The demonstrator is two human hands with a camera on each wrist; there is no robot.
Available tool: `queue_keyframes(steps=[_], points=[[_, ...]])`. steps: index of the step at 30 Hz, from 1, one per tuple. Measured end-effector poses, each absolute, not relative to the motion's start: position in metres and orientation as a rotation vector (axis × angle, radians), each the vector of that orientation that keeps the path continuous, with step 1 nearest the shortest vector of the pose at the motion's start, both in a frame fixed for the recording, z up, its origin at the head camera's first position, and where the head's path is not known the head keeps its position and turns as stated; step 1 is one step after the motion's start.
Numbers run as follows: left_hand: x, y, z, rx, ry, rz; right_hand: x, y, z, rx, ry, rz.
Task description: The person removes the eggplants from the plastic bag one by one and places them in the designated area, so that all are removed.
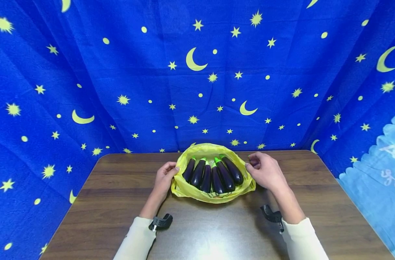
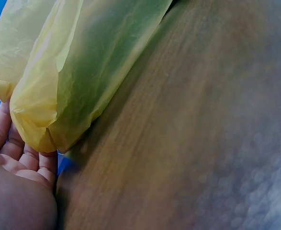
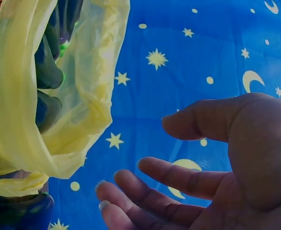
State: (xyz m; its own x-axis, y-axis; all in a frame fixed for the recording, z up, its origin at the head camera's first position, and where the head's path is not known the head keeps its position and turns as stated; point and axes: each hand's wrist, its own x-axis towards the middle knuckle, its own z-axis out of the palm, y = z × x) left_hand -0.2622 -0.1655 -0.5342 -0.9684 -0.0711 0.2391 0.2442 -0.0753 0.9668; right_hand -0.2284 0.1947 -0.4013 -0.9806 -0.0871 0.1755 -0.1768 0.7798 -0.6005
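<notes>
A yellow plastic bag (image 1: 197,195) lies on the table with its mouth spread wide. Several dark purple eggplants (image 1: 206,179) with green stem ends sit side by side inside it. At the bag's left rim, my left hand (image 1: 165,177) pinches the plastic, with the thumb on the inner side. In the left wrist view, fingers (image 2: 23,155) lie behind the yellow plastic. My right hand (image 1: 267,171) is beside the bag's right rim. The right wrist view shows that hand (image 3: 217,167) apart from the bag (image 3: 95,96), fingers loosely bent and holding nothing.
The brown wooden table (image 1: 119,202) extends around the bag. A blue cloth (image 1: 171,83) with yellow moons and stars hangs behind and at both sides. Black wrist mounts (image 1: 163,221) sit on both forearms. A light blue patch (image 1: 386,162) shows at the right.
</notes>
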Motion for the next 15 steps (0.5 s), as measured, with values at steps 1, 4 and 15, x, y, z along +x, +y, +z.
queue_keyframes(steps=[1, 4, 15], points=[[-0.2622, -0.1655, -0.5344, -0.192, -1.973, -2.151, -0.2281, 0.1938, -0.4014, 0.211, -2.832, 0.977], [-0.2623, -0.1653, -0.5342, -0.172, -1.973, -2.169, -0.2274, 0.1914, -0.4020, 0.210, -2.834, 0.973], [-0.2617, -0.1640, -0.5295, -0.098, -1.988, -2.201, -0.2281, 0.1846, -0.4061, 0.281, -2.807, 0.966]])
